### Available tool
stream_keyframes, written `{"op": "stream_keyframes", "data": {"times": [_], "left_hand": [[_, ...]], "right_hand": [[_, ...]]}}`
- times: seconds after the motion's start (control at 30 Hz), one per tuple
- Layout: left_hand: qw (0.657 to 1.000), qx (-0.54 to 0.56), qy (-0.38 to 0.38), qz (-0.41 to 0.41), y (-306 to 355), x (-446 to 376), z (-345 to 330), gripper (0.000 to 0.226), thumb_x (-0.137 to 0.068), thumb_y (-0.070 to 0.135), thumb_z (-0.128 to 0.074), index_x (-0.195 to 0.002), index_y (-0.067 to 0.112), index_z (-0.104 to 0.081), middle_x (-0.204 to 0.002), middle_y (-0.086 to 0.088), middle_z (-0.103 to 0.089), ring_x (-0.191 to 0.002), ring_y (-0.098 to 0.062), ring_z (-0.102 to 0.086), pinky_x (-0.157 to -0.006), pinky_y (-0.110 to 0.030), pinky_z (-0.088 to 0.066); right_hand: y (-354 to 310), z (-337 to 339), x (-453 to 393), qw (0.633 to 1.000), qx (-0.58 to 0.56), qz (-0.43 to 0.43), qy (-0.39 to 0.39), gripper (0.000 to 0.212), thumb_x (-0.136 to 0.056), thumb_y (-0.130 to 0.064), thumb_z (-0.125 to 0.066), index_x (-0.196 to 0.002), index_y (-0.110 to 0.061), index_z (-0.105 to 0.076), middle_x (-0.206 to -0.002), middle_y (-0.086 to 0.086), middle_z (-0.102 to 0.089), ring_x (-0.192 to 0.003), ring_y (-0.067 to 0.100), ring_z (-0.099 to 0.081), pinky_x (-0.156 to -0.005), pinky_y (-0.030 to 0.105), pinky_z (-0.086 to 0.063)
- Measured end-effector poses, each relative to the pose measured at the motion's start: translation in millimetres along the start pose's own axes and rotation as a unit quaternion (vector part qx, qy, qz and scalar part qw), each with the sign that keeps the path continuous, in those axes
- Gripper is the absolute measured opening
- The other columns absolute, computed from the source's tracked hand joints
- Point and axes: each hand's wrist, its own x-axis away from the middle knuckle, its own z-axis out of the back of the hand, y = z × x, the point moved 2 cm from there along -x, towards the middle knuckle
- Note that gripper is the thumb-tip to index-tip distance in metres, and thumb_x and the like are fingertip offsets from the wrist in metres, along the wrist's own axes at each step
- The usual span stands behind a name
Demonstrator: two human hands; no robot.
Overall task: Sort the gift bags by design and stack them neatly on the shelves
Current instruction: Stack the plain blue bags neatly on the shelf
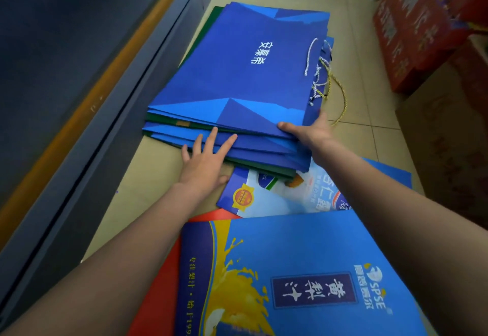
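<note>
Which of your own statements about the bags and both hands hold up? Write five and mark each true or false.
1. The left hand lies with straight fingers on the near edge of the blue bag stack. True.
2. The right hand holds a red bag. False: its thumb lies on the top blue bag at the stack's near right corner.
3. Green bags sit between blue ones in the stack. True.
4. The stack lies on a shelf. False: it lies on the floor.
5. The pear juice bag lies nearest the camera. True.
</note>
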Motion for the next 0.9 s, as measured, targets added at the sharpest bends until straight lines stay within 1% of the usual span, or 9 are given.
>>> {"op": "stream_keyframes", "data": {"times": [0.1, 0.17, 0.23, 0.33, 0.43, 0.57, 0.67, 0.8, 0.9], "left_hand": [[0.999, 0.035, 0.032, -0.013, -7.4, 7.5, -0.6, 0.091, -0.087, 0.036, -0.062, -0.146, 0.041, 0.007, -0.157, 0.006, 0.001, -0.145, -0.025, -0.002, -0.114, -0.049, -0.013], [0.996, 0.056, 0.065, -0.016, -12.7, 13.9, 1.0, 0.090, -0.087, 0.031, -0.062, -0.147, 0.038, 0.006, -0.157, 0.004, -0.005, -0.144, -0.023, -0.010, -0.113, -0.045, -0.016], [0.985, 0.135, 0.107, 0.023, -18.3, 19.7, 3.1, 0.087, -0.087, 0.026, -0.063, -0.148, 0.035, -0.002, -0.155, -0.002, -0.012, -0.139, -0.027, -0.021, -0.109, -0.044, -0.023], [0.944, 0.267, 0.158, 0.110, -26.3, 23.6, 7.5, 0.076, -0.089, 0.023, -0.060, -0.149, 0.031, -0.014, -0.151, -0.011, -0.019, -0.134, -0.033, -0.027, -0.106, -0.046, -0.029], [0.938, 0.262, 0.177, 0.141, -29.7, 26.1, 15.6, 0.068, -0.092, 0.030, -0.054, -0.149, 0.030, -0.016, -0.152, -0.013, -0.018, -0.135, -0.036, -0.024, -0.107, -0.048, -0.028], [0.952, 0.250, 0.137, 0.107, -17.1, 28.7, 18.7, 0.073, -0.090, 0.045, -0.053, -0.149, 0.034, -0.011, -0.154, -0.010, -0.014, -0.138, -0.033, -0.018, -0.108, -0.045, -0.024], [0.935, 0.315, 0.056, 0.155, -4.7, 24.8, 10.9, 0.076, -0.090, 0.053, -0.047, -0.150, 0.031, -0.006, -0.155, -0.013, -0.011, -0.140, -0.034, -0.016, -0.113, -0.045, -0.020], [0.916, 0.339, 0.004, 0.214, 3.4, 22.3, 3.8, 0.077, -0.090, 0.052, -0.047, -0.150, 0.026, -0.007, -0.154, -0.015, -0.010, -0.137, -0.039, -0.023, -0.112, -0.045, -0.024], [0.911, 0.333, 0.001, 0.243, -9.4, 17.1, 3.0, 0.076, -0.091, 0.047, -0.050, -0.149, 0.016, -0.013, -0.148, -0.020, -0.025, -0.134, -0.039, -0.028, -0.108, -0.042, -0.025]], "right_hand": [[-5.2, 3.5, 0.3, 0.999, -0.040, 0.008, -0.005, 0.100, -0.066, -0.032, -0.083, -0.144, -0.019, -0.023, -0.138, 0.002, -0.044, -0.124, 0.022, -0.046, -0.107, 0.038, -0.037], [-6.5, 2.3, 1.3, 0.997, -0.068, 0.025, -0.002, 0.091, -0.073, -0.025, -0.078, -0.144, -0.022, -0.022, -0.140, 0.002, -0.041, -0.124, 0.022, -0.045, -0.106, 0.038, -0.038], [-10.4, 0.1, 5.0, 0.996, -0.076, 0.042, 0.001, 0.085, -0.077, -0.021, -0.075, -0.144, -0.024, -0.023, -0.141, 0.002, -0.040, -0.124, 0.023, -0.045, -0.106, 0.039, -0.038], [-26.1, 10.0, 9.8, 0.996, -0.056, 0.068, 0.006, 0.082, -0.080, -0.015, -0.071, -0.145, -0.022, -0.021, -0.141, 0.003, -0.040, -0.123, 0.023, -0.045, -0.105, 0.034, -0.038], [-43.4, 41.3, 10.9, 0.996, 0.013, 0.085, 0.007, 0.082, -0.081, -0.013, -0.070, -0.146, -0.018, -0.021, -0.143, 0.005, -0.040, -0.124, 0.022, -0.045, -0.104, 0.031, -0.036], [-50.5, 100.3, 13.5, 0.991, 0.112, 0.077, -0.021, 0.074, -0.082, -0.011, -0.069, -0.145, -0.019, -0.030, -0.139, 0.010, -0.044, -0.122, 0.025, -0.048, -0.102, 0.030, -0.038], [-28.3, 125.4, 30.1, 0.985, 0.154, 0.047, -0.057, 0.077, -0.084, -0.007, -0.066, -0.148, -0.019, -0.023, -0.144, 0.011, -0.039, -0.126, 0.028, -0.045, -0.108, 0.039, -0.035], [35.8, 134.8, 62.5, 0.993, 0.085, -0.021, -0.079, 0.078, -0.086, 0.003, -0.059, -0.149, -0.020, -0.019, -0.141, 0.015, -0.041, -0.117, 0.030, -0.049, -0.104, 0.044, -0.038], [72.8, 134.7, 68.4, 0.994, 0.035, -0.082, -0.064, 0.075, -0.087, -0.002, -0.059, -0.147, -0.027, -0.022, -0.136, 0.013, -0.047, -0.105, 0.027, -0.053, -0.088, 0.039, -0.047]]}}
